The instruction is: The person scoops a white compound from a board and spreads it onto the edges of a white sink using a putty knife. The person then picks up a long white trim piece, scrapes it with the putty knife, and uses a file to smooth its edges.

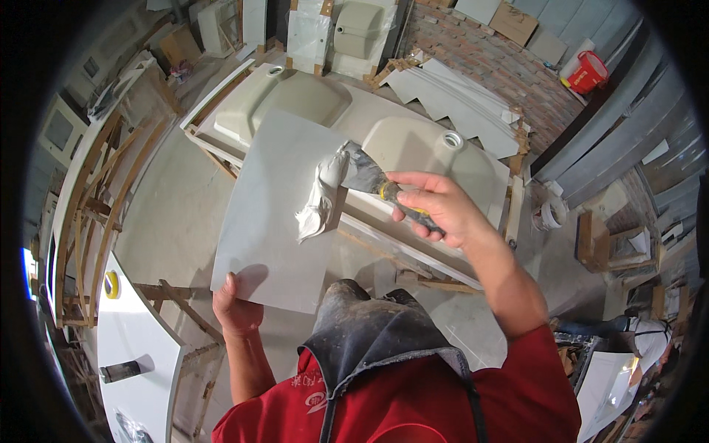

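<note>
My left hand (236, 306) grips the near left corner of a flat, pale grey board (269, 192), thumb on top and the other fingers hidden underneath. A thick mound of white paste (323, 196) lies along the board's right side. In my right hand (439, 210) is a putty knife (367, 173) with a black and yellow handle. Its smeared metal blade reaches the far right edge of the board, against the upper end of the paste. Beyond the board, two cream sink basins (303, 100) sit bottom-up on a countertop slab in a wooden frame.
A white worktop (140, 332) at the left carries a yellow round item (111, 285) and a dark cylinder (120, 371). Wooden racking (92, 214) stands behind it. A red bucket (588, 72) is at the far right, and a whitish bucket (552, 214) stands right of the frame.
</note>
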